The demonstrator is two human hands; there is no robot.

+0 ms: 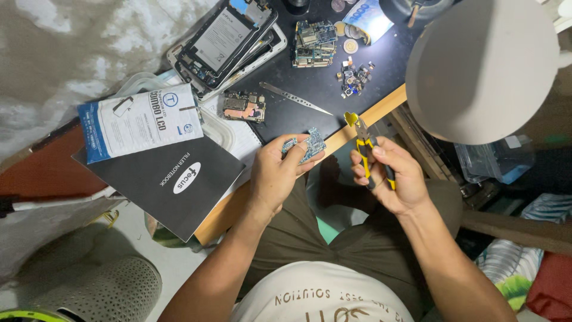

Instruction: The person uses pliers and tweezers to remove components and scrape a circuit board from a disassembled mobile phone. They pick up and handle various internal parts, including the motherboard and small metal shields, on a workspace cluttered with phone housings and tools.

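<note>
Small blue circuit board (305, 146) pinched in left hand (275, 176), beside yellow-handled cutting pliers (368, 152) gripped in right hand (396, 179).

The pliers (364, 143) have bare metal jaws and glossy yellow-and-black plastic grips. The circuit board (305, 146) looks matt blue with shiny solder points. The table (298, 107) top is matt black, its front edge plain wood. The tweezers (295, 98) are brushed metal; the notebook (173, 185) cover is smooth, slightly glossy black paper.

Person wears a white short-sleeved shirt with brown printed lettering across the chest and olive-green trousers. Forearms bare; left hand (275, 174) and right hand (392, 174) ungloved.
</note>
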